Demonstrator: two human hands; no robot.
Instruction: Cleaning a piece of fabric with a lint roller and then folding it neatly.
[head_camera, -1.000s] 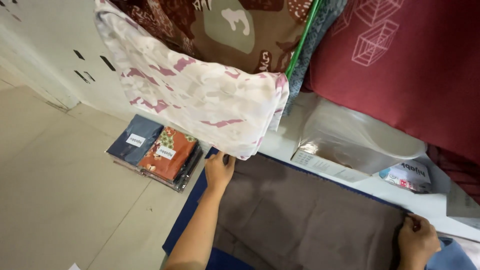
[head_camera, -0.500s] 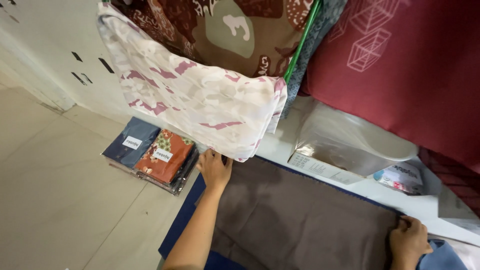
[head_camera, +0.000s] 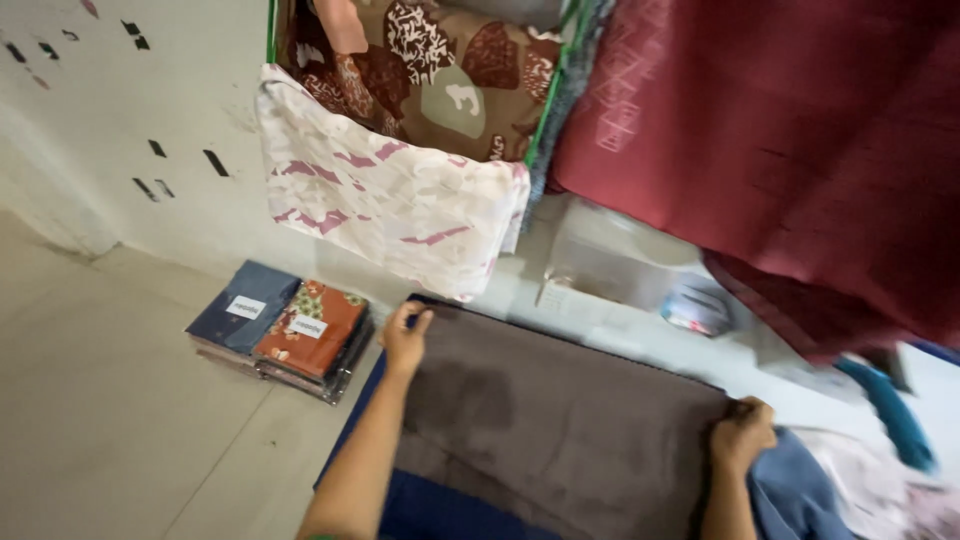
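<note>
Looking down over a pale, smooth floor (head_camera: 110, 440) meeting a whitewashed wall (head_camera: 150, 90) flecked with small dark marks. Spread low across a dark blue underlay (head_camera: 440, 505), a grey-brown cloth (head_camera: 560, 430): matte, soft-looking, rectangular, with a darker blotch near its left half. Pinching the cloth's far left corner, the left hand (head_camera: 405, 338), fingers curled over the edge, forearm running down along the cloth's left edge. Clenched on the far right corner, the right hand (head_camera: 742, 435), knuckles up, cloth bunched slightly beneath. Just off the underlay's left edge, on the floor, a low stack of flat packaged fabrics (head_camera: 285, 325), one navy, one orange with a floral print, each glossy in clear wrap with a small white label. Hanging above the cloth's far edge, a white sheet with pink brush-like streaks (head_camera: 400, 205), draped and faintly creased; behind it a brown patterned fabric (head_camera: 440, 70) with cream and rust shapes, edged by a green rail (head_camera: 548, 90). Filling the upper right, a deep red woven cloth (head_camera: 780, 150) with a faint diamond outline, falling in heavy folds. Beyond the cloth's far edge, a translucent plastic bag (head_camera: 610, 265) on a pale ledge, blurred. At the lower right corner, crumpled blue fabric (head_camera: 790, 495) and a teal strip (head_camera: 895, 410), too blurred for detail.
</note>
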